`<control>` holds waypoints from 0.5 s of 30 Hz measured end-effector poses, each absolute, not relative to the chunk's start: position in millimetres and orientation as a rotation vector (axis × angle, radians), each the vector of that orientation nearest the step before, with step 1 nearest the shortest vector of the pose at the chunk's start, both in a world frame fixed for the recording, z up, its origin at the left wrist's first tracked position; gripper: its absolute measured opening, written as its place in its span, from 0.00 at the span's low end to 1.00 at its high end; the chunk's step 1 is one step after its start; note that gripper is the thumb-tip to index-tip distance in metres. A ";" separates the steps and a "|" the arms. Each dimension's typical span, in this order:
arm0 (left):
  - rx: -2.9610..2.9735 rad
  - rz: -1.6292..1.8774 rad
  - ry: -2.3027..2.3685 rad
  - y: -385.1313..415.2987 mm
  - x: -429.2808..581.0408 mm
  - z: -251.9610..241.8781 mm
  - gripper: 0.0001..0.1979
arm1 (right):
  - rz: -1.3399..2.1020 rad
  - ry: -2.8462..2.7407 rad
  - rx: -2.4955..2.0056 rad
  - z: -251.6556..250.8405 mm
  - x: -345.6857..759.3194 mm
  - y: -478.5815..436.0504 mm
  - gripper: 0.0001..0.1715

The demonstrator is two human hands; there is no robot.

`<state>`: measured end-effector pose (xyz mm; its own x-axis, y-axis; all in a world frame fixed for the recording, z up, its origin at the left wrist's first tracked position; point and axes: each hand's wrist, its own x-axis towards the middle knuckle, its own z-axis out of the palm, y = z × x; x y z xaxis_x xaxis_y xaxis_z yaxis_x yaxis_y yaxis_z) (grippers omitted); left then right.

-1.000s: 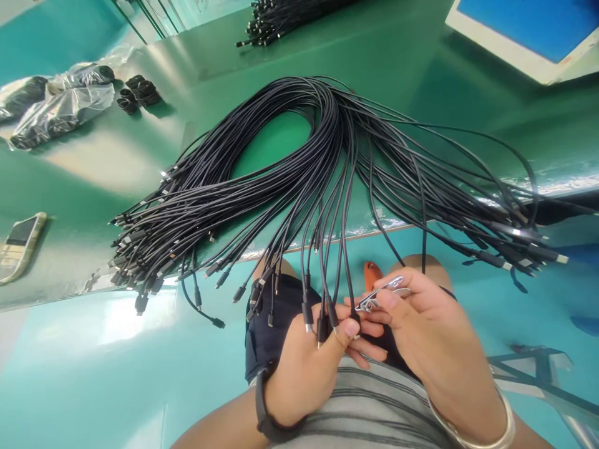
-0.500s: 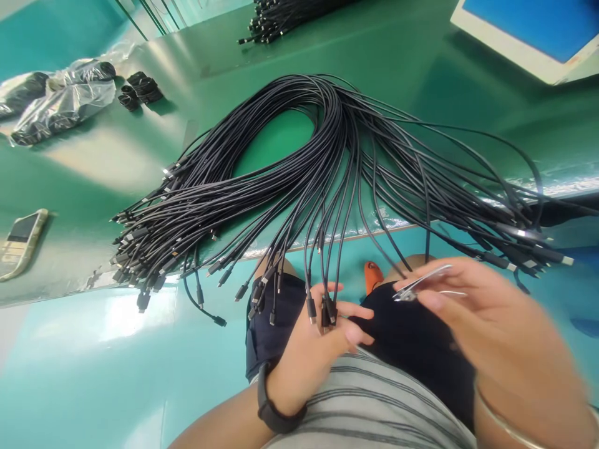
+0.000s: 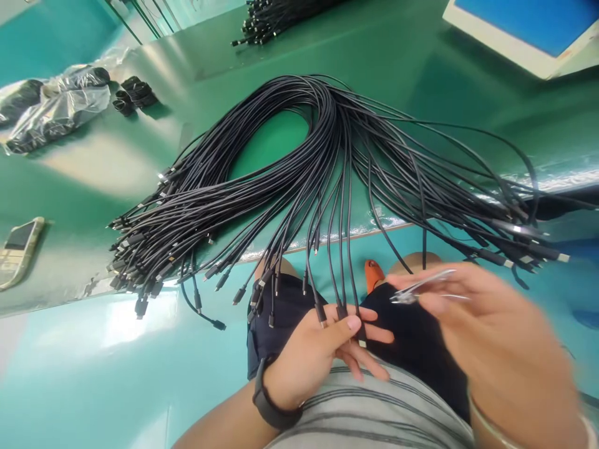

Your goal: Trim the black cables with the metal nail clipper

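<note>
A large looped bundle of black cables (image 3: 281, 168) lies on the green table, its plug ends hanging over the front edge. Below that edge, my left hand (image 3: 322, 343), with a black wristband, has its thumb pressed on a few cable ends (image 3: 343, 312); their plugs rest across the fingers, which are partly spread. To its right, my right hand (image 3: 486, 324) is shut on a silver nail clipper (image 3: 412, 292), jaws toward the left hand. Motion blurs this hand somewhat. More cable ends (image 3: 524, 243) hang past the table edge above it.
On the green table (image 3: 393, 56) lie plastic-wrapped black coils (image 3: 60, 112), small loose black coils (image 3: 135, 93) and a phone-like device (image 3: 21, 249) at the left. Another cable bundle (image 3: 276, 19) lies at the back. A white-edged blue box (image 3: 519, 37) stands back right.
My left hand has moved slightly right and down, its thumb now lying over the cable ends. These plugs have shifted right and spread apart. My right hand still holds the nail clipper.
</note>
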<state>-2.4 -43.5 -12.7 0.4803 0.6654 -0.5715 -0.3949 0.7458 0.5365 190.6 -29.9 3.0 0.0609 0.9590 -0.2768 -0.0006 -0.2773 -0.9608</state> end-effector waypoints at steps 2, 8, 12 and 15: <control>0.325 0.636 0.755 -43.3 -2.1 -14.5 0.17 | 1.532 -0.925 -1.359 1.9 173.8 -23.6 0.08; 0.378 0.719 0.854 -46.0 2.0 -10.1 0.14 | 1.683 -0.718 -1.233 -1.0 166.4 -26.1 0.11; 0.450 0.779 0.919 -44.4 3.9 1.9 0.13 | 1.810 -0.650 -1.137 3.8 163.5 -31.0 0.09; 0.491 0.793 0.919 -42.6 3.9 7.4 0.14 | 1.839 -0.581 -1.132 6.7 159.6 -32.2 0.09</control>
<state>3.9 -42.6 7.4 0.3626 0.7800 -0.5101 -0.3897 0.6241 0.6773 159.6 -32.2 6.7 -0.2027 0.8597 -0.4689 -0.4342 -0.5081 -0.7438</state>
